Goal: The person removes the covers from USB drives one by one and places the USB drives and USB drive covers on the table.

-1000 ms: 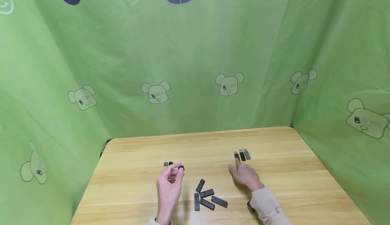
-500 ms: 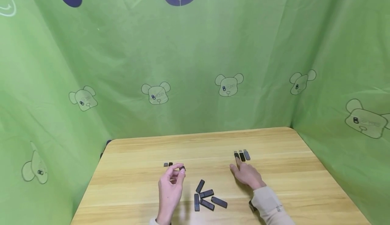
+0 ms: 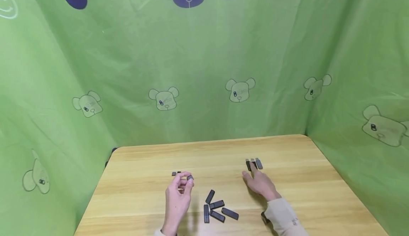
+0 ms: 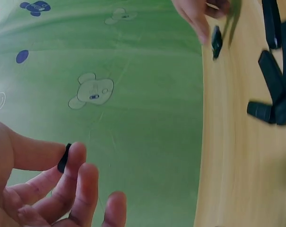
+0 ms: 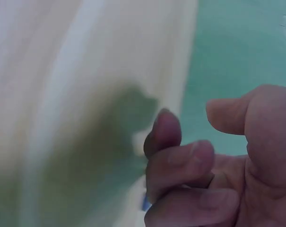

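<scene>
My left hand pinches a small dark USB stick cap between thumb and index fingertip, above the table. In the left wrist view the same cap shows edge-on as a thin black sliver. Two small caps, one grey and one black, lie behind that hand. At the right, three uncapped USB sticks stand side by side in a row, a left dark one, a middle black one and a grey one. The extended index finger of my right hand rests on the middle stick, partly covering it.
Several dark capped USB sticks lie loosely grouped near the front middle of the wooden table. Green patterned cloth encloses the table at the back and both sides.
My right index finger has shifted right, from the left dark stick to the middle black one. The left hand keeps its cap, which has turned slightly between the fingertips.
</scene>
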`<state>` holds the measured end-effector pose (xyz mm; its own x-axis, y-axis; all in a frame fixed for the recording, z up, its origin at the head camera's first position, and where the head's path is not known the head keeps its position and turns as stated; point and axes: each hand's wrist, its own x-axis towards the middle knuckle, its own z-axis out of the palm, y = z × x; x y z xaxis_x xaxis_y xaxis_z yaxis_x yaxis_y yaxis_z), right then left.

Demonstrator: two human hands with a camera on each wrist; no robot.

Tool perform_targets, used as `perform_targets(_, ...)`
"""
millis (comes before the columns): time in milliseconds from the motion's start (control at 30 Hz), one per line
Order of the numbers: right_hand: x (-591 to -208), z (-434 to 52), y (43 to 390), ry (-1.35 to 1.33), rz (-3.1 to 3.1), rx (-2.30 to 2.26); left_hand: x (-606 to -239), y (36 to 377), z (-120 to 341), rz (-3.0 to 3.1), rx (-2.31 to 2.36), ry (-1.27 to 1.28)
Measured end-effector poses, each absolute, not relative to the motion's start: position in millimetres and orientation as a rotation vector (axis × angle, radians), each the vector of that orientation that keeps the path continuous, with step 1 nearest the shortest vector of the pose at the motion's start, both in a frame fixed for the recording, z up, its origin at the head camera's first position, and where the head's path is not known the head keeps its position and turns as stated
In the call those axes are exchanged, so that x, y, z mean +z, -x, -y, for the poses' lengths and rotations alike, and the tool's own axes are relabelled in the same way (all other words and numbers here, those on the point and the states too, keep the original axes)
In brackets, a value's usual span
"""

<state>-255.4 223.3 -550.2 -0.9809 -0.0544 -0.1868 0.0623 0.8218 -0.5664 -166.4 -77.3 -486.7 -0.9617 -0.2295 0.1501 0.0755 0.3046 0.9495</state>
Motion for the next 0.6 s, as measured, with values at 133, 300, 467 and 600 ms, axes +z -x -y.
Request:
perform_targets(133,-533.5,-222.5,247.5,-0.104,-2.726,-1.080,-486.0,174.3,89.1,2.370,-1.638,-0.076)
perform_targets(300,-512.6,-219.4,236.5,-0.091,-2.678,-1.204,-484.7,188.7,108.1,2.424,-1.522,-0.023)
perform_targets(467,-493.1,-215.0,224.1,-0.074,-2.645,-1.264,-485.6,206.6,122.2,2.482,-1.419,0.062)
perform_targets(600,-477.1,-209.3,214.9,-0.041,-2.627,-1.330,-487.8,225.0,130.0,2.557,-1.350,0.097)
